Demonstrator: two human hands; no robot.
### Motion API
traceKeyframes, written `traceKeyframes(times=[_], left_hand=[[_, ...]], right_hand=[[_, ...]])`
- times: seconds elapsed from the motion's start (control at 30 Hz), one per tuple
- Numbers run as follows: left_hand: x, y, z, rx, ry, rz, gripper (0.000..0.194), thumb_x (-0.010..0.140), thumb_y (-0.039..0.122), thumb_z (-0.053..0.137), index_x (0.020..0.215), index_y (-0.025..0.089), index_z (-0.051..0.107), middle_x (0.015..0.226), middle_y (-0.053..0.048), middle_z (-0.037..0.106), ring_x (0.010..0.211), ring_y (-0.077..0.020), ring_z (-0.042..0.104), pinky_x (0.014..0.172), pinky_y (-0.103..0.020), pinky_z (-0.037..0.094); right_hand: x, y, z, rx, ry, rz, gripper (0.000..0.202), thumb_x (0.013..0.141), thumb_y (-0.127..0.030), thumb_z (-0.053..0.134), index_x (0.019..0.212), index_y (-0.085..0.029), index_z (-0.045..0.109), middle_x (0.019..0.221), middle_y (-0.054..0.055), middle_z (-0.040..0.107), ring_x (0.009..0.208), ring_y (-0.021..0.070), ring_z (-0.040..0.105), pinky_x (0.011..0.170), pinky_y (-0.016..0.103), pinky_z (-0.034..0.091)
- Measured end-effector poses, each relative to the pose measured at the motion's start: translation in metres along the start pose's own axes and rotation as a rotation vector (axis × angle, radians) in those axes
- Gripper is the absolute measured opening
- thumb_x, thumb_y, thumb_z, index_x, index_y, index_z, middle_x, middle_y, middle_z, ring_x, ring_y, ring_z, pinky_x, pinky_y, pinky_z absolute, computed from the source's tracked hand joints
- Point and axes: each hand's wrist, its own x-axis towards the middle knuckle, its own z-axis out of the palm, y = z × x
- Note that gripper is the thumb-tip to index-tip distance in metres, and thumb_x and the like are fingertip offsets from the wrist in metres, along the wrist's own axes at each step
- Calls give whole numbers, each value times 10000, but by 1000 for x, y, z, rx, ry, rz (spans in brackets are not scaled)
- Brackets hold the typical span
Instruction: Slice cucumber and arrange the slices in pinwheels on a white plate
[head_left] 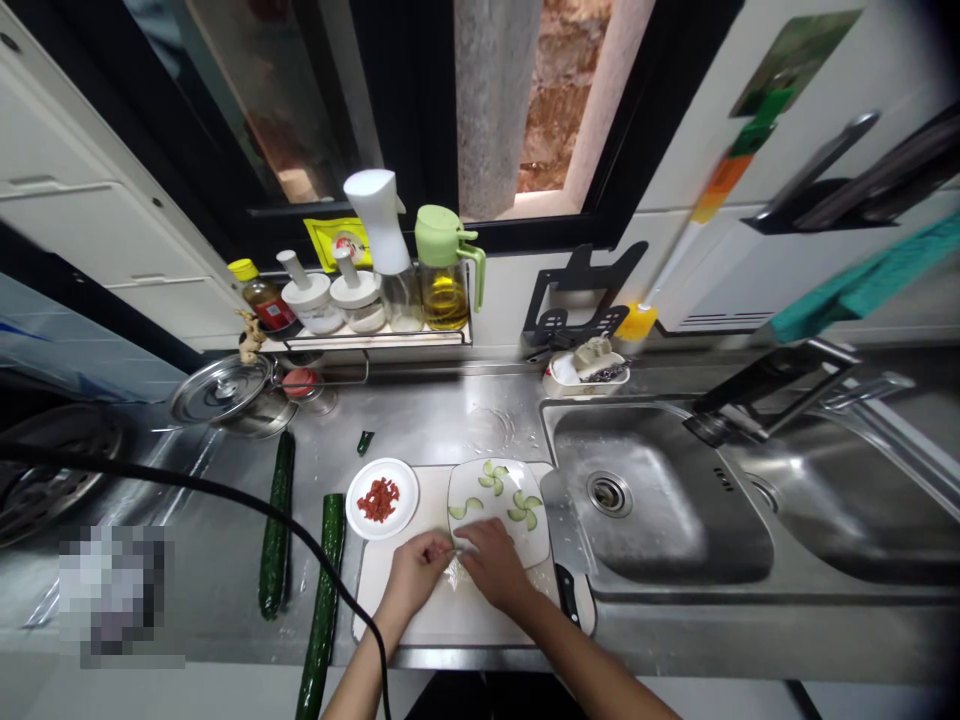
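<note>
A white square plate (491, 535) lies over the cutting board (420, 625), with thin green-edged cucumber slices (523, 509) laid on it in curved, petal-like patterns. Near the plate's lower left edge, my left hand (421, 565) has its fingers pinched together on something small I cannot make out. My right hand (491, 560) is beside it, fingertips close to the left ones, reaching over the plate's lower left part; what it holds, if anything, is hidden. To the upper left, a round white plate (410, 487) bears chopped red pieces (379, 500).
Cucumbers (276, 540) lie at the left, with a small cucumber end (365, 442) behind the round plate. A knife (568, 594) rests at the board's right, beside the double sink (660, 590). Bottles stand on the rack (375, 341). A black cable (225, 490) crosses the view.
</note>
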Motion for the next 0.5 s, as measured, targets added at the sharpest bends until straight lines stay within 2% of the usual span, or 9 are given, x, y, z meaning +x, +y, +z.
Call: traceKeyframes(times=[0.13,0.23,0.4,0.5], left_hand=[[2,5,-2,-118,-49,-56,265,667,419,653,735,165,685,647,1,614,596,-113,490,595,-223,374],[3,5,-1,-267,-97,-145,406,641,527,677,798,152,680,656,-1,610,592,-105,490,569,-216,355],[4,1,6,-509,-153,-444,530,660,627,642,854,133,638,585,34,534,455,-40,391,441,-177,209],[5,1,9,-674,-223,-575,476,673,552,688,892,133,625,623,14,573,454,-28,429,429,-156,220]], right_hand=[[6,-1,0,129,3,94,155,753,-129,555,788,-212,682,858,15,688,937,206,547,837,295,379],[6,0,-3,148,-5,118,125,757,-164,566,750,-216,679,790,0,685,875,194,571,796,286,389],[2,-3,-10,180,-13,117,121,777,-207,569,754,-231,685,780,-21,690,846,174,584,792,276,392],[1,-7,-14,209,-9,114,113,776,-218,580,750,-239,688,791,-20,695,847,176,585,800,283,391]])
